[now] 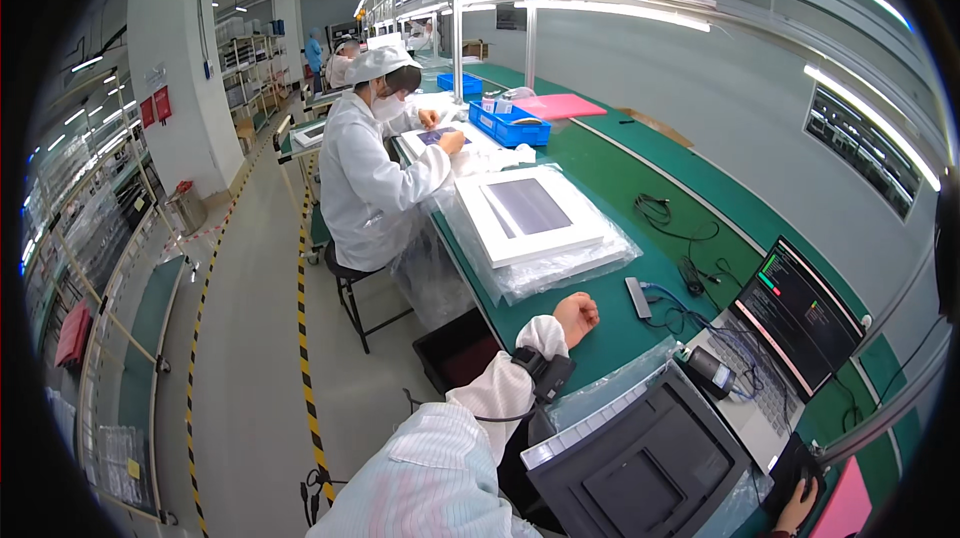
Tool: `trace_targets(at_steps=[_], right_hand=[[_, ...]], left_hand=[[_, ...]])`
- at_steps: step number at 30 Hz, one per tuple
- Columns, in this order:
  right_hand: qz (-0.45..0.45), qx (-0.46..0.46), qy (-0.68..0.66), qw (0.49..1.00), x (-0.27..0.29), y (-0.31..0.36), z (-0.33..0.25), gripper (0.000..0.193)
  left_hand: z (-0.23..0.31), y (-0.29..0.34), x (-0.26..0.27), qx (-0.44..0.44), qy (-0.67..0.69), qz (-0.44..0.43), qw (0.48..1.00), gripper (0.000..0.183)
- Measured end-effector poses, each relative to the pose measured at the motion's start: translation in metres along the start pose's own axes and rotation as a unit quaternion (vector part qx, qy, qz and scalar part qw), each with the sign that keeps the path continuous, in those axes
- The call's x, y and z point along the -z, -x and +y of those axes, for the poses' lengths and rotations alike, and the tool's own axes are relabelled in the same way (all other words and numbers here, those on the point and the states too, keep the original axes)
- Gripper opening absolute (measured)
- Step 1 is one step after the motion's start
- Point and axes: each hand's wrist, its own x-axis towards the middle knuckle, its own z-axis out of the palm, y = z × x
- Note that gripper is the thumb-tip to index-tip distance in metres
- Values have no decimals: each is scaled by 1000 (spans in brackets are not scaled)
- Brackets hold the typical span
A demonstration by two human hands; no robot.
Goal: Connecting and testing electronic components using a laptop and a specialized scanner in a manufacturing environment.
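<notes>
Left hand a loose fist holding nothing, resting on green bench near bagged white panel, right hand at the lower edge on a black mouse, grip unclear, grey device between them, laptop beyond.

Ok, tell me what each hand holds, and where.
Left hand holds nothing, a loose fist resting on the green bench. Right hand covers a small black mouse from above.

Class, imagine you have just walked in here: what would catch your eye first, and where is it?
Probably the long green workbench running into the distance under strip lights. Mid-bench lies a white-framed panel on clear plastic, with a white-coated co-worker seated beyond. Nearer, the left hand rests fisted on the bench; an open laptop glows at right.
</notes>
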Motion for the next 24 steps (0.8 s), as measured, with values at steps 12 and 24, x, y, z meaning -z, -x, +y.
trace_targets(at_steps=[12, 24], right_hand=[[2, -20, -54, 998, -44, -21, 110, 44], [9, -29, -37, 999, -45, -24, 111, 45]], left_hand=[[-2, -2, 2, -1, -7, -9, 1000, 17], [-2, -3, -1, 5, -4, -17, 1000, 13]])
